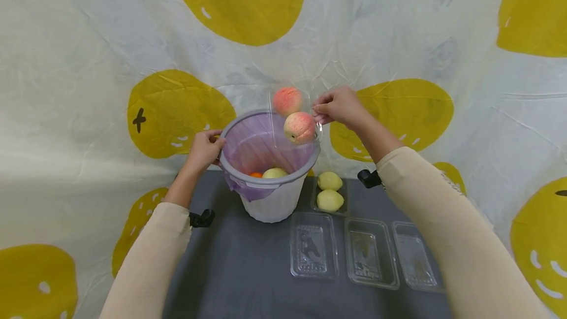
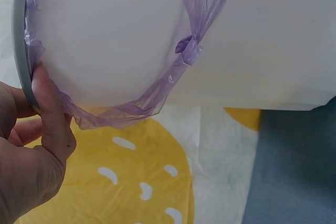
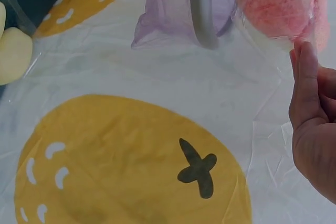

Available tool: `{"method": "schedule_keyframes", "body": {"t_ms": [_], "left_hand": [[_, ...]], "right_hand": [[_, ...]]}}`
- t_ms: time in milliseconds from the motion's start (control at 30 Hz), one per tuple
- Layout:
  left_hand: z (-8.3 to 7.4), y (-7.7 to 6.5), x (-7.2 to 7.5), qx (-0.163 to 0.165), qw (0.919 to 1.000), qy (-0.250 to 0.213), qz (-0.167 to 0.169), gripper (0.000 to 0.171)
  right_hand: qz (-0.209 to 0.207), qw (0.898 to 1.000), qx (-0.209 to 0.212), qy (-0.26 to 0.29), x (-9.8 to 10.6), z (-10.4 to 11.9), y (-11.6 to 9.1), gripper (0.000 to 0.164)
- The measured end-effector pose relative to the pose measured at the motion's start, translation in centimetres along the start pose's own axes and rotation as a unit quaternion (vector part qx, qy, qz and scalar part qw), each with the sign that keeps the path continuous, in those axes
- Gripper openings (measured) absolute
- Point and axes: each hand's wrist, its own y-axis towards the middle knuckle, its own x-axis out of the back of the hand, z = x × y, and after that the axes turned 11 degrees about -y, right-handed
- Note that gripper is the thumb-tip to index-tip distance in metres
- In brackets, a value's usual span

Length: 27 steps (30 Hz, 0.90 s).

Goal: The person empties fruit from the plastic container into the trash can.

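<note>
My left hand [image 1: 205, 150] grips the grey rim [image 1: 225, 161] of a white bin [image 1: 271, 206] lined with a purple plastic bag [image 2: 191, 45]. Its thumb and fingers pinch the rim from both sides in the left wrist view. Inside the bin lie a pale yellow-green fruit [image 1: 274, 173] and an orange fruit [image 1: 256, 175]. Over the bin's right side, my right hand [image 1: 338, 107] pinches the edge of a clear plastic tray [image 1: 279, 134]. Two pink peaches [image 1: 299, 127] sit in that tilted tray, one above the other.
Right of the bin, a clear tray with two yellow-green fruits [image 1: 330, 201] stands on the dark grey table [image 1: 239, 270]. Three clear trays [image 1: 313, 245] without fruit form a row in front. A lemon-print cloth [image 1: 88, 87] hangs behind the bin.
</note>
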Motion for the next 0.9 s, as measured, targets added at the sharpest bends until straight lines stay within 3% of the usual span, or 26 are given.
{"method": "schedule_keyframes", "body": {"t_ms": [333, 567, 900], "left_hand": [[0.3, -0.2, -0.2, -0.001, 1.0000, -0.009, 0.003, 0.047], [0.2, -0.1, -0.1, -0.001, 0.9999, -0.015, 0.001, 0.046], [0.1, -0.3, 0.2, -0.005, 0.9999, -0.011, -0.001, 0.046]], "right_hand": [[-0.033, 0.993, 0.074, -0.088, -0.7, 0.8, 0.1, 0.022], [-0.048, 0.988, 0.090, -0.116, -1.4, 1.1, 0.4, 0.023], [-0.069, 0.969, 0.144, -0.186, -2.4, 0.9, 0.9, 0.021]]}}
